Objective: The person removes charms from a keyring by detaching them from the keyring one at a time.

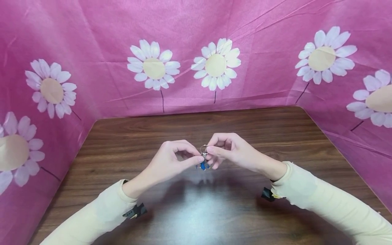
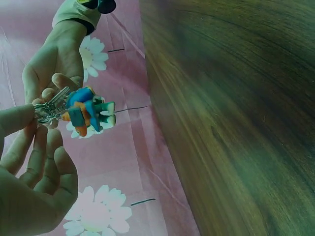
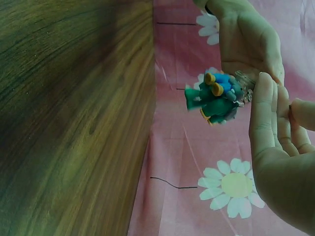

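In the head view both hands meet over the middle of the table around a keyring. My left hand pinches its small metal rings between thumb and fingertips. Opposite it, my right hand pinches the large ring with thumb and index finger, the other fingers loosely bent. Several small toy figure charms, coloured blue, orange and green, dangle below the fingers. A metal key lies beside them in the left wrist view. From the right wrist side, a figure with blue legs and yellow feet shows among green ones.
A dark wood-grain table lies under the hands, with glare near its front. Pink cloth printed with white daisies walls off the back and both sides. Black straps with small devices sit at the cuffs of pale sleeves.
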`<state>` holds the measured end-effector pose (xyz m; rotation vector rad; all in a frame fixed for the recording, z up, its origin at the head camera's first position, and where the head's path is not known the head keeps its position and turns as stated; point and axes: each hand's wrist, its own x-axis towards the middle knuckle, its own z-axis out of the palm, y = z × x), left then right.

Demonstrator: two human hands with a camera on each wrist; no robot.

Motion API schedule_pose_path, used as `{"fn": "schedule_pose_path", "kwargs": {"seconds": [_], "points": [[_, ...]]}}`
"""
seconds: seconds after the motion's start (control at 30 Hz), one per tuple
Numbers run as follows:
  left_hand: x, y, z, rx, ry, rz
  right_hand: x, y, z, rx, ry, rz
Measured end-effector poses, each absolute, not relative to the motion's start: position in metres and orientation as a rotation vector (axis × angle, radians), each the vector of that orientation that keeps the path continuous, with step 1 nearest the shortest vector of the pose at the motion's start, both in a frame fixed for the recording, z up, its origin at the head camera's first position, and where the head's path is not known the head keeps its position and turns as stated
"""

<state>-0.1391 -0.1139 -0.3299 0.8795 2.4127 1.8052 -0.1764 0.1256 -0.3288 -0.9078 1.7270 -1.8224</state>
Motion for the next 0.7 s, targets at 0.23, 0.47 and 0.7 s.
{"fn": "schedule_pose_path", "kwargs": {"seconds": [0.23,0.47,0.7], "points": [[-0.1396,-0.1147,-0.3292,0.901,2.456,1.799,-0.1753,0.1244,-0.3277,-0.881,1.725,-1.834],[-0.1400,-0.1172,-0.3226,0.905,2.467,1.890,-0.1753,0.1257,-0.3263,-0.885,1.729,-1.843],[-0.1392,-0.1168,-0.3202,0.817,2.443,1.891,-0.1744,0.1266,-0.3244,-0.888,1.721,-1.849]]}}
